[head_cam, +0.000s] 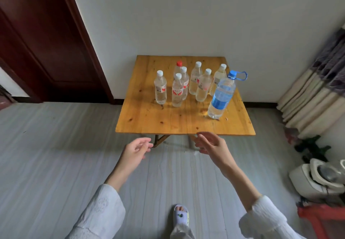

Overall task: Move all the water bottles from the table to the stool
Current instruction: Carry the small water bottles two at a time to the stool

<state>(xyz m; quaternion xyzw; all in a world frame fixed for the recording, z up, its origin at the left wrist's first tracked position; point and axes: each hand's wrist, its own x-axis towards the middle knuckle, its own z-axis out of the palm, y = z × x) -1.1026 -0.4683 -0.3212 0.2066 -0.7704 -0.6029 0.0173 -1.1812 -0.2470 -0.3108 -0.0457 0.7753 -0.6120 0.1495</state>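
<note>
A low wooden table (pixel 149 123) stands against the wall with several small clear water bottles on it. One white-capped bottle (pixel 160 87) is at the left, and one red-capped bottle (pixel 178 66) is behind the group. A big bottle with a blue label and blue handle (pixel 222 94) stands at the right front. My left hand (pixel 136 149) and my right hand (pixel 211 143) hover just short of the table's near edge, fingers relaxed, holding nothing. A red stool (pixel 321 218) shows partly at the bottom right.
A dark brown door (pixel 43 42) is at the left. Curtains (pixel 317 89) hang at the right, with a white appliance (pixel 317 179) and a dark plant (pixel 311 149) on the floor below. My slippered foot (pixel 180 215) is on the grey floor.
</note>
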